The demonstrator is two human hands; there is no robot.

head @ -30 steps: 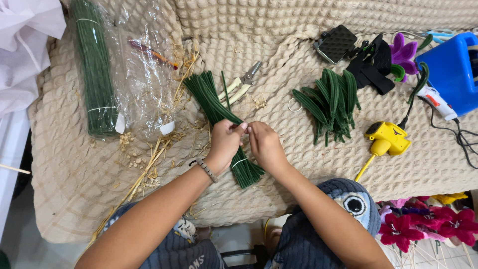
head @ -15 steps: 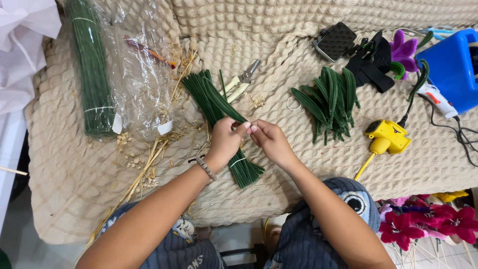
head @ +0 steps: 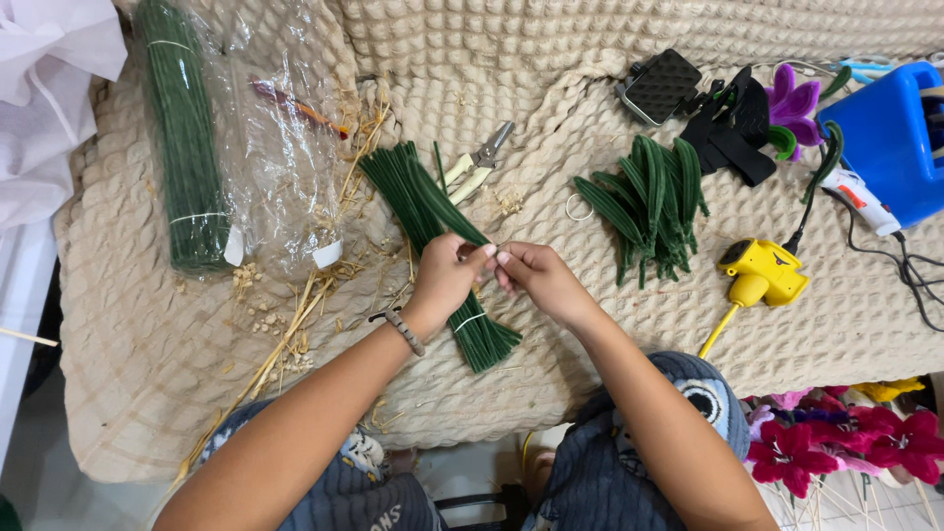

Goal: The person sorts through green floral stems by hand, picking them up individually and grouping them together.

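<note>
A bundle of dark green pipe cleaners (head: 425,211), tied with a white band, lies on the beige waffle blanket (head: 610,334). My left hand (head: 444,279) and my right hand (head: 536,277) meet just above the bundle, fingertips pinched together on one thin green stem; the piece between them is too small to see well. A bead bracelet (head: 398,329) circles my left wrist. Small pliers (head: 474,165) lie just beyond the bundle.
Folded green leaf shapes (head: 649,202) lie to the right, with a yellow glue gun (head: 759,277), a purple flower (head: 793,103) and a blue box (head: 890,138). A wrapped green stem bundle (head: 182,147), clear plastic and straw bits sit left. Red flowers (head: 846,447) stand lower right.
Both hands stayed over the bundle, fingertips working together. They shifted slightly right and up; nothing else on the blanket moved.
</note>
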